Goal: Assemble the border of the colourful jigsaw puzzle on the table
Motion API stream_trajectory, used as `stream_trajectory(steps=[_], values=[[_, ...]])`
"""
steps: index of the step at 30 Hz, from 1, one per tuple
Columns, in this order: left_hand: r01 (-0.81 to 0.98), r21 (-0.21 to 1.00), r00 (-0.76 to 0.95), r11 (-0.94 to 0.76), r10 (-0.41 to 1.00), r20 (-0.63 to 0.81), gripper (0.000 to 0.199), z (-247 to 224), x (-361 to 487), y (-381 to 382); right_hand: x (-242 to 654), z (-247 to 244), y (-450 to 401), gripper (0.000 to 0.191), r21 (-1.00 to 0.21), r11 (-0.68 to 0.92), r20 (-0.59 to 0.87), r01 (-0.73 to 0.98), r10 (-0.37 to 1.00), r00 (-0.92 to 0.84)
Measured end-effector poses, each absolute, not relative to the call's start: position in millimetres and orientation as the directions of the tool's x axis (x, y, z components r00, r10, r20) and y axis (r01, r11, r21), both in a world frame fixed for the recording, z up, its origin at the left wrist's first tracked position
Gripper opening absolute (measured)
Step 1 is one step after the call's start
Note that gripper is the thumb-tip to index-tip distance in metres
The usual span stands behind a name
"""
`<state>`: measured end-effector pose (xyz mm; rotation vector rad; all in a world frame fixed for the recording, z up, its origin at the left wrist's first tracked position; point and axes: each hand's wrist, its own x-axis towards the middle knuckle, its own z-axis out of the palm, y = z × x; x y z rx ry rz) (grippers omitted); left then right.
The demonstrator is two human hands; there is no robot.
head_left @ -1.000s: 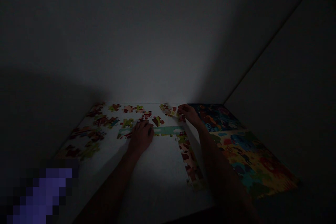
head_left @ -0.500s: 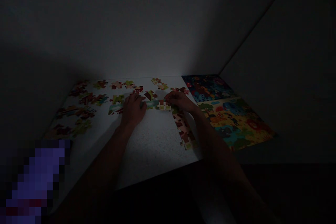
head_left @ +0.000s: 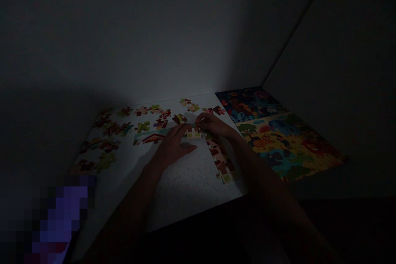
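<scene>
Dimly seen, the left grip [head_left: 173, 146] lies spread apart, its fingers [head_left: 181, 130] resting on a joined strip of jigsaw pieces [head_left: 151, 136] near the middle of the counter [head_left: 182, 181], while the right grip [head_left: 210, 124] curls together over a pale jigsaw piece [head_left: 194, 133] — too dark to tell whether it is clamped. Such thin, light, stiff card looks best taken by its edges — joined pieces likely part easily. A printed jigsaw picture [head_left: 278, 140] lies at the right; loose pieces [head_left: 123, 128] sit at upper left.

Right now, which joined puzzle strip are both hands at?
The crosswise strip with the pale green band: the left hand and right hand are both at its right end. The brown-patched strip instead runs toward the person.
</scene>
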<state>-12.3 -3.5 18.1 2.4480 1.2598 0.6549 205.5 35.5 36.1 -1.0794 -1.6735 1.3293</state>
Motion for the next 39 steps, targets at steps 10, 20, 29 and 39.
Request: stream_trajectory(steps=[10, 20, 29, 39], values=[[0.682, 0.433, 0.526, -0.590, 0.807, 0.270, 0.049, 17.5, -9.3, -2.6, 201.9, 37.7, 30.2, 0.012, -0.991, 0.062, -0.005, 0.120, 0.872, -0.489], [0.672, 0.453, 0.541, -0.586, 0.806, 0.239, 0.044, 21.0, -10.0, -4.9, 211.4, 18.6, 46.4, 0.008, -0.868, 0.303, 0.236, 0.394, 0.949, -0.210], [0.667, 0.410, 0.590, -0.622, 0.777, 0.220, 0.041, 27.4, -5.3, -18.9, 213.1, 1.3, 57.9, 0.015, -0.572, 0.343, 0.323, 0.745, 0.929, -0.180], [0.634, 0.371, 0.622, -0.679, 0.732, 0.278, 0.046, 17.0, 2.0, -69.5, 211.2, 9.1, 52.9, 0.024, -0.460, 0.331, 0.258, 0.824, 0.938, -0.232]])
